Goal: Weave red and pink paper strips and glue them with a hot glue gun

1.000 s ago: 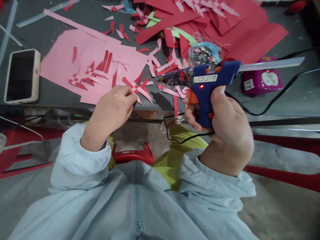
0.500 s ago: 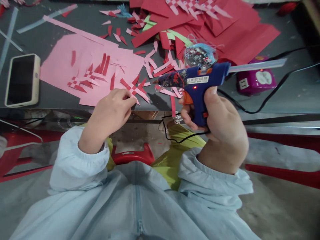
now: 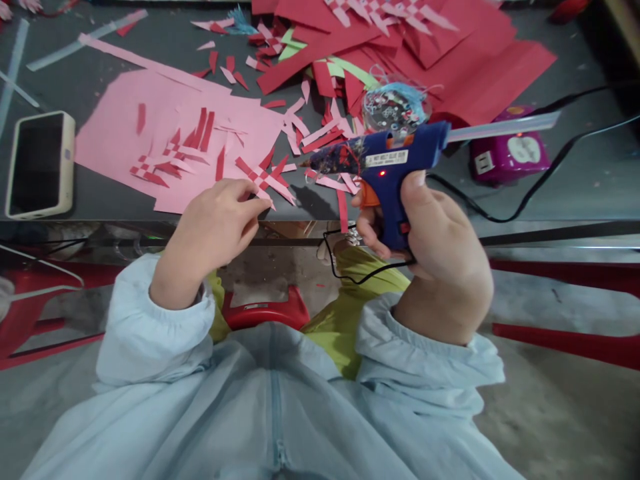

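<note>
A blue hot glue gun (image 3: pixel 393 175) is gripped in my right hand (image 3: pixel 433 223), with its nozzle pointing left and a clear glue stick (image 3: pixel 505 127) jutting from its back. Its red light is lit, and a finger lies by the orange trigger (image 3: pixel 369 195). At the table's front edge, my left hand (image 3: pixel 217 217) pinches the lower tip of a woven red-and-pink paper piece (image 3: pixel 263 176). The nozzle is to the right of that piece, apart from it. Similar woven pieces (image 3: pixel 170 160) lie on pink paper sheets (image 3: pixel 120 113) to the left.
A phone (image 3: pixel 40 165) lies at the left. Red sheets (image 3: pixel 480 87) and paper scraps cover the back. Behind the glue gun sit a round container of beads (image 3: pixel 395 107) and a purple box (image 3: pixel 510 157) with a socket. Black cords (image 3: pixel 545 177) run across the right side.
The view has shifted slightly, so the tabletop things appear a little further left. Both hands keep their holds, and the glue gun stays beside the woven paper piece.
</note>
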{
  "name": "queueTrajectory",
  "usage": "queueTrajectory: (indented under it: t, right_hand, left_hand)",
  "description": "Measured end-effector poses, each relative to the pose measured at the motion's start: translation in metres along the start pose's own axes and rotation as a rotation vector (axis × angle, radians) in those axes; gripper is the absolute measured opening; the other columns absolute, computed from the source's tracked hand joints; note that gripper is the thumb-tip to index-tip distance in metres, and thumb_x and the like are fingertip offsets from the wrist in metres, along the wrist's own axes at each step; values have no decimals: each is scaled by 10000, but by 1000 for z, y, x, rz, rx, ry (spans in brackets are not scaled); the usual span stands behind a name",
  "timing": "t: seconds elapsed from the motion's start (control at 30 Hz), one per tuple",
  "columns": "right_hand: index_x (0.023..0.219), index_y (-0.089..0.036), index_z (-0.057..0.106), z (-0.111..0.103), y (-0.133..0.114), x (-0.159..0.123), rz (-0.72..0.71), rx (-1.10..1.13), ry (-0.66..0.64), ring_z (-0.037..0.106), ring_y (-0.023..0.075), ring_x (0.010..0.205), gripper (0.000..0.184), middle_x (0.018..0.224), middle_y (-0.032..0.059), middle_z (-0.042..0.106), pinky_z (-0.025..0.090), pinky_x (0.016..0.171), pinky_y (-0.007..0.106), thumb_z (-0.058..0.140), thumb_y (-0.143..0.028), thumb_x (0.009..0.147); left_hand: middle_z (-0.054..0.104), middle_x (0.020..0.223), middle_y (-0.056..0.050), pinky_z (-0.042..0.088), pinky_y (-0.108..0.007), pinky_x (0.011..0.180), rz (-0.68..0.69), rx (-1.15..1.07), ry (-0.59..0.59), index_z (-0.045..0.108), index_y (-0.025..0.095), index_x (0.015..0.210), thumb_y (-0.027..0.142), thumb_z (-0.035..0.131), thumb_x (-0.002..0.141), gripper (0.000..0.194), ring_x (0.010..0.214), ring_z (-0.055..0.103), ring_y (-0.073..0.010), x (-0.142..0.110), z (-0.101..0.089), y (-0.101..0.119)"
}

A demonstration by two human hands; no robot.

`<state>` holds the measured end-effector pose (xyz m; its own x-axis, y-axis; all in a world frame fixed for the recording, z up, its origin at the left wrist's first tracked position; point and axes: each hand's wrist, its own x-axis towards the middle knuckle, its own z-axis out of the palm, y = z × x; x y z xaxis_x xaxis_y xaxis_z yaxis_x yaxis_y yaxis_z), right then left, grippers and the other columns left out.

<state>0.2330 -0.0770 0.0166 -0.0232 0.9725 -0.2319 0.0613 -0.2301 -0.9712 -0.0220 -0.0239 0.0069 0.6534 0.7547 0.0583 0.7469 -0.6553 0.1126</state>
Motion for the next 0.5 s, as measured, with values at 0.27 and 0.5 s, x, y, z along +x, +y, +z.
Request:
queueTrajectory:
  t: [0.27,0.5]
  right_hand:
    - [770,-201,604,0,0,1,-6,-34,-12,407,73,393,571,484,-19,512,295,403,222,412,-709,946]
    - [745,-202,552,-1,4,1,-27,-20,14,411,67,384,528,526,-15,551,311,402,231,435,-669,961]
  left_hand:
    - [689,1190,-126,572,-445,870,15,-34,17,746,248,1126,211,489,939,320,1076,660,-296,-1,0,-3]
    - [706,1170,-125,554,-440,928,-38,-75,39,702,184,1168,221,432,953,347,1093,658,-289,1,1,-1]
